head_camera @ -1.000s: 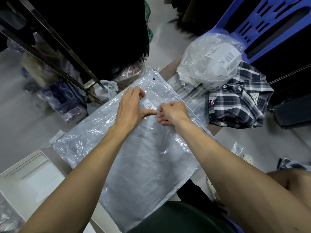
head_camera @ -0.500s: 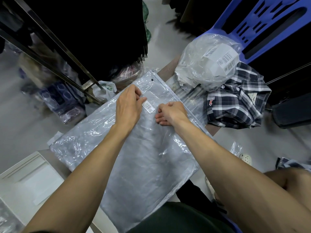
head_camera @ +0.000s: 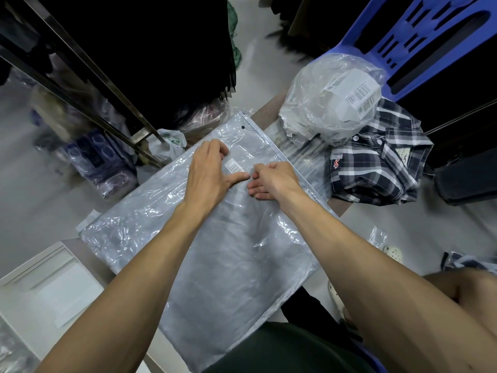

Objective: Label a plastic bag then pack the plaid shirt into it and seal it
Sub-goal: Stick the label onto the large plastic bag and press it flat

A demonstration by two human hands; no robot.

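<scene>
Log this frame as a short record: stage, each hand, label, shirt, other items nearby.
stage: labelling; bag not yet packed
plastic bag: lies flat on the table, looks empty
label: barcode sticker on the bag near its zip edge
left hand: flat on the bag, thumb just below the label
right hand: fingers curled, resting on the bag beside the label
plaid shirt: folded, outside the bag, to the right
clear bundle: crumpled plastic with barcode labels, behind the shirt

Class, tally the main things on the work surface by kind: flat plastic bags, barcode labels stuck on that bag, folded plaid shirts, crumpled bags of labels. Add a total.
Flat plastic bag: 1
Barcode label: 1
Plaid shirt: 1
Crumpled bag of labels: 1
Total: 4
</scene>
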